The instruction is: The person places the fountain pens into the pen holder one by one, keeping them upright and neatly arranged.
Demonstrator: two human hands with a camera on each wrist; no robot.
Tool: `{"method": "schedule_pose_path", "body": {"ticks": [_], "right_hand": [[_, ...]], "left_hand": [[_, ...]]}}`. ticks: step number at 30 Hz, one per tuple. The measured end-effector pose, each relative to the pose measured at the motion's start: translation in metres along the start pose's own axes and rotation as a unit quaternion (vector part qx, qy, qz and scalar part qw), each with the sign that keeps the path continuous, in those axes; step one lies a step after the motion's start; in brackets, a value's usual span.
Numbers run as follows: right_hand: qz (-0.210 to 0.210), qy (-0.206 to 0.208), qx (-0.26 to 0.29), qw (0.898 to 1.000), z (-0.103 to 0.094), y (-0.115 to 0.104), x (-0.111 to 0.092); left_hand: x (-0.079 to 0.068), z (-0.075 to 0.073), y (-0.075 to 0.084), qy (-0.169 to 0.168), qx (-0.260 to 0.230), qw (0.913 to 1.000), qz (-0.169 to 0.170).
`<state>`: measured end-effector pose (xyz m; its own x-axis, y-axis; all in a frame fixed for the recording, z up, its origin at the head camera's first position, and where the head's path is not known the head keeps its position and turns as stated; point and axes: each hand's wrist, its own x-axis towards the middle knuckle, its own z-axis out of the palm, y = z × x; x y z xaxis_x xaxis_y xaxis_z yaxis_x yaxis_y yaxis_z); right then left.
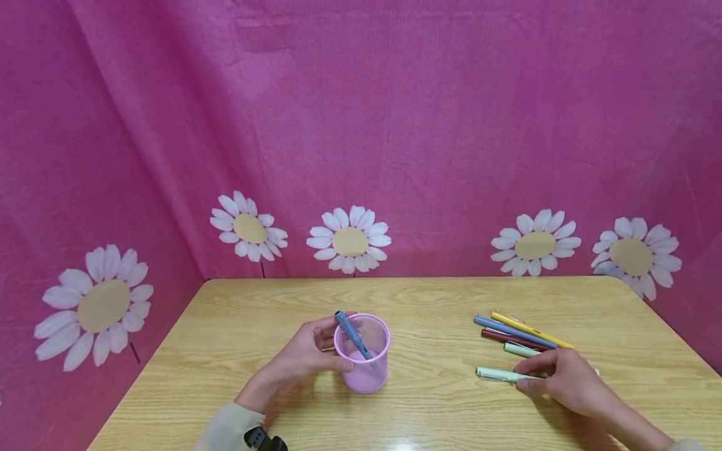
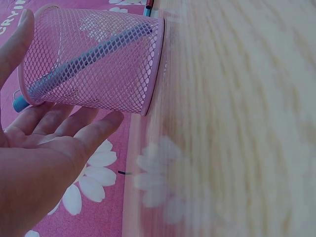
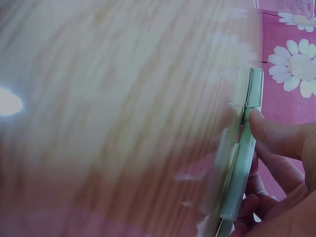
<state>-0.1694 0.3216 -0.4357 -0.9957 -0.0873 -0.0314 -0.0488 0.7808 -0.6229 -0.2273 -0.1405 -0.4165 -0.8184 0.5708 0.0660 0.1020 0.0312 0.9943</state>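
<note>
A pink mesh pen cup (image 1: 366, 379) stands upright on the table, and my left hand (image 1: 307, 348) holds it from the left side. In the left wrist view the thumb lies at its rim and the fingers lie along the mesh wall. One dark blue pen (image 1: 352, 334) leans inside the cup, its capped end sticking out over the rim. On the right, my right hand (image 1: 571, 380) pinches a pale green pen (image 1: 496, 374) between thumb and fingers, close over the table. That hand partly hides a second pale green pen (image 1: 519, 349) just behind.
Beyond the right hand lie a dark red pen (image 1: 512, 339), a blue pen (image 1: 510, 329) and a yellow pen (image 1: 527, 327), side by side at a slant. A pink cloth (image 1: 429, 150) with large daisies hangs behind the wooden table (image 1: 434, 407) and along its sides.
</note>
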Motion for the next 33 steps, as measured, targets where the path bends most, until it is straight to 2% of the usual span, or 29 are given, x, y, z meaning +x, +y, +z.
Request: {"method": "schedule_pose_path", "body": {"ticks": [12,22,33], "right_hand": [[-0.012,-0.013,0.027,0.999,0.004,-0.008,0.002],[-0.033,-0.007,0.004,0.999,0.007,-0.012,0.003],[-0.037,-0.004,0.02,0.999,0.014,-0.02,0.004]], "left_hand": [[0.0,0.0,0.0,-0.001,0.015,0.9998,0.01],[0.001,0.0,0.0,0.0,0.003,1.0,0.002],[0.001,0.0,-0.002,-0.011,-0.003,0.9999,0.008]]}}
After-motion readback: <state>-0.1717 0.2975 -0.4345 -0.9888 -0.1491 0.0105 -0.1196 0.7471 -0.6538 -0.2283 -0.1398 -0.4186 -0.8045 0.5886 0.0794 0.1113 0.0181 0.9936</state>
